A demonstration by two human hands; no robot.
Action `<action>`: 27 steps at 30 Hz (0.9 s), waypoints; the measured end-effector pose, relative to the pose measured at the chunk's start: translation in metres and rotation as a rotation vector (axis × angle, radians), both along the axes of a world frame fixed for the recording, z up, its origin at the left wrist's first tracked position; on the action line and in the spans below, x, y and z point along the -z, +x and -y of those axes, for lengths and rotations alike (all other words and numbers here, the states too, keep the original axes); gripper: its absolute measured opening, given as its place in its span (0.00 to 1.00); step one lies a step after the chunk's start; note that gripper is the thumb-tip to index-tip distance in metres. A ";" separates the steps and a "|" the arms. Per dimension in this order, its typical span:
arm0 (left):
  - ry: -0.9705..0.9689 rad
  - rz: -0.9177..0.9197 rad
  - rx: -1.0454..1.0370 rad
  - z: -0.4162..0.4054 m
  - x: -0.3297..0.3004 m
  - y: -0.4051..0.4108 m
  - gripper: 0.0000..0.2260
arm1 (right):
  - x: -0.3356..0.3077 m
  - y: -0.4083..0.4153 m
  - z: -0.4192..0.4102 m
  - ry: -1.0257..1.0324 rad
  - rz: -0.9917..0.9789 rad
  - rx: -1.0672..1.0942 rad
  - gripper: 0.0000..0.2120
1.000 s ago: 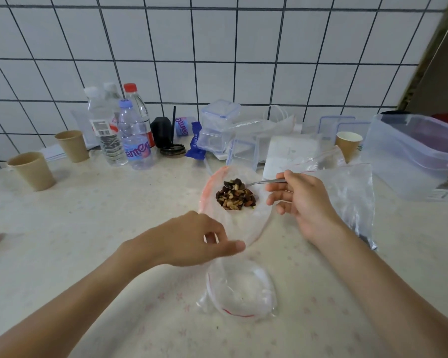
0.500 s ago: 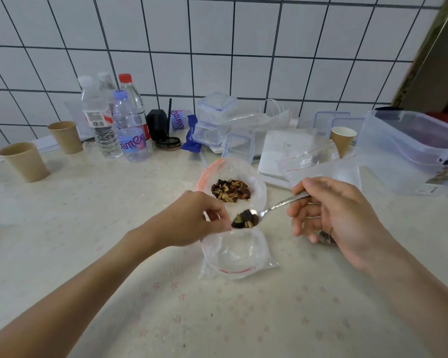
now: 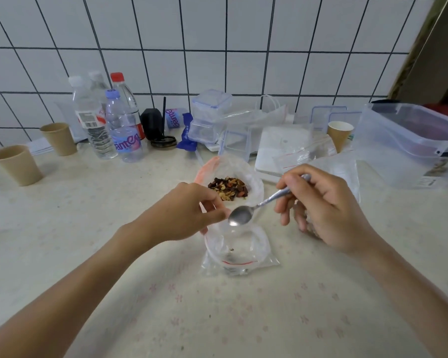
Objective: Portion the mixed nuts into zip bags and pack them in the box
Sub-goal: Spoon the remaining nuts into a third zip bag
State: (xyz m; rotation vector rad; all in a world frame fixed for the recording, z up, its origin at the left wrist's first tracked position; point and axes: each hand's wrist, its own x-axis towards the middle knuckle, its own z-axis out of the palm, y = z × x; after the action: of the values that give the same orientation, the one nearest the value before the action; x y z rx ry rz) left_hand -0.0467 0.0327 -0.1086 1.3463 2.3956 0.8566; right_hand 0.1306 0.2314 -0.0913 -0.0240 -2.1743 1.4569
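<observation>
On the worktop (image 3: 62,241) nearest the person, a small zip bag (image 3: 239,254) stands open, its rim pinched by the left hand (image 3: 184,215). Just above it, the right hand (image 3: 326,210) grips a spoon (image 3: 256,208), bowl over the bag's mouth. Behind them lie the mixed nuts (image 3: 228,188) in a larger bag (image 3: 254,177).

The small shiny metal spoon (image 3: 239,217) gleams above a clear, glossy, crinkled plastic zip bag (image 3: 239,250). Matt brown paper cups (image 3: 17,165) stand on the smooth, pale, speckled surface (image 3: 88,215), backed by glossy white wall tiles (image 3: 204,71).

Soft even daylight — wide-angle edge bending
</observation>
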 end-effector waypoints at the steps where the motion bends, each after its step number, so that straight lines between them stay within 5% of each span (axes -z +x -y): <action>1: 0.019 0.010 -0.016 0.001 -0.002 -0.003 0.08 | 0.000 -0.006 -0.003 -0.042 -0.006 0.020 0.12; 8: 0.178 -0.101 -0.271 -0.009 -0.005 -0.038 0.09 | -0.005 -0.058 -0.021 -0.152 0.082 0.157 0.12; 11: 0.242 -0.255 -0.421 -0.025 0.005 -0.051 0.22 | -0.009 -0.083 -0.024 -0.001 0.201 0.217 0.12; 14: 0.102 -0.227 -0.492 -0.043 0.017 -0.066 0.34 | -0.009 -0.099 -0.024 0.138 0.253 0.280 0.13; 20: -0.076 -0.047 -0.473 -0.054 0.039 -0.083 0.23 | 0.013 -0.113 -0.033 0.245 0.331 0.311 0.13; 27: 0.081 -0.030 -0.400 -0.052 0.047 -0.086 0.12 | 0.038 -0.118 -0.043 -0.148 0.346 0.282 0.11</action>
State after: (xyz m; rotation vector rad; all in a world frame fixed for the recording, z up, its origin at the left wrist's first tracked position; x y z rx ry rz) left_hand -0.1324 0.0845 -0.1555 0.9196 2.7288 1.0460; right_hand 0.0126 0.2745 -0.1291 -0.6520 -2.2048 1.5288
